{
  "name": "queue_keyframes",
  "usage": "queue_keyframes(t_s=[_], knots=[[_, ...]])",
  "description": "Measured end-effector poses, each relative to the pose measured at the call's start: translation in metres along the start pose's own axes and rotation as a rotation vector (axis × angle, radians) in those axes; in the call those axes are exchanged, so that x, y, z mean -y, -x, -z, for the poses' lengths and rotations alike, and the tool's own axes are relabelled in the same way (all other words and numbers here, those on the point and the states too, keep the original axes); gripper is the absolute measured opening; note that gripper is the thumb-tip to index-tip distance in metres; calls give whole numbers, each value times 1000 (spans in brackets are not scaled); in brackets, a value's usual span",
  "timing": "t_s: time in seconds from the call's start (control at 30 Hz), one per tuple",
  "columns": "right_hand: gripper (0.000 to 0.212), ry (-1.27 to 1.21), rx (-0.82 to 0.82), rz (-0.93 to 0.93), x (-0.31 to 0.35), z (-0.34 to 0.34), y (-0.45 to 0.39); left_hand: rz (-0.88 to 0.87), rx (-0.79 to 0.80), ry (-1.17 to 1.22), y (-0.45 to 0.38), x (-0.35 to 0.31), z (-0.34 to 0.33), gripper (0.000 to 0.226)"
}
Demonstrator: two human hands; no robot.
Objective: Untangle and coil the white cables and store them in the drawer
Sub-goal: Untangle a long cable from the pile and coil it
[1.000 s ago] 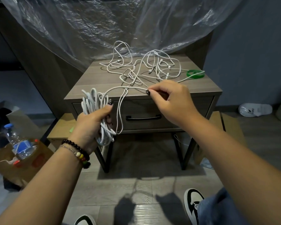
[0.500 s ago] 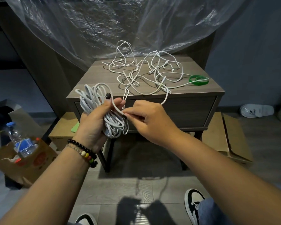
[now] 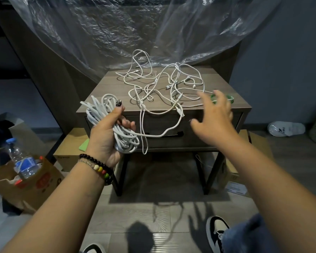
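Note:
My left hand (image 3: 106, 136) grips a thick coil of white cable (image 3: 100, 114) in front of the nightstand's left corner. A loose strand runs from the coil up to a tangle of white cables (image 3: 164, 88) spread over the wooden nightstand top (image 3: 108, 94); one loop hangs over the front edge. My right hand (image 3: 213, 117) hovers with fingers spread, holding nothing, before the right part of the shut drawer (image 3: 164, 132). The drawer's dark handle (image 3: 179, 133) is partly hidden by cable.
A green ring (image 3: 230, 97) lies at the nightstand's right edge behind my right hand. Clear plastic sheeting (image 3: 135, 30) hangs behind. Cardboard boxes (image 3: 69, 148) sit under and beside the nightstand. A paper bag with a water bottle (image 3: 22, 161) stands at left. A white shoe (image 3: 285, 128) lies at right.
My right hand let go of the strand it was pinching near the coil and moved right and up with fingers spread. My left hand kept its grip on the coil.

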State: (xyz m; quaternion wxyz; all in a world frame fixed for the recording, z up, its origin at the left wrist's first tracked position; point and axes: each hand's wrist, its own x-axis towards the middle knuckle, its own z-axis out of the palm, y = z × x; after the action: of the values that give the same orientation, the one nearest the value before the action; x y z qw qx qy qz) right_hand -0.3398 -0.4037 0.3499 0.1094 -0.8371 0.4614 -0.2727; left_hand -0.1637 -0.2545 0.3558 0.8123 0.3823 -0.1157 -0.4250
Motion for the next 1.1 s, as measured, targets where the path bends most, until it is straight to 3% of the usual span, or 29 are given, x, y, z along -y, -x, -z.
queue_keyframes(t_s=[0.07,0.13,0.23,0.33,0.47,0.67,0.83,0.93,1.1], knots=[[72,-63,-13,-153,-17,6,-13,23,5,-67,-3,2,-1,19],[67,-92,5,-192,-32,6,-22,15,-9,-166,-4,6,-4,17],[58,16,74,-131,-38,-6,-27,-55,-94,-408,-3,11,-14,7],[56,90,92,-31,-34,-15,-29,-39,-119,-528,-14,21,-23,16],[63,153,110,55,-27,-20,-30,112,-69,-512,-32,40,-32,32],[63,188,64,43,-16,-26,-33,354,46,-440,-43,57,-48,6],[37,-51,4,-18,-9,-31,-43,451,106,-398,-51,53,-47,6],[19,-257,20,-91,-5,-30,-52,469,113,-401,-54,53,-44,29],[4,-220,130,-114,-14,-23,-66,619,326,-337,-53,49,-46,38]])
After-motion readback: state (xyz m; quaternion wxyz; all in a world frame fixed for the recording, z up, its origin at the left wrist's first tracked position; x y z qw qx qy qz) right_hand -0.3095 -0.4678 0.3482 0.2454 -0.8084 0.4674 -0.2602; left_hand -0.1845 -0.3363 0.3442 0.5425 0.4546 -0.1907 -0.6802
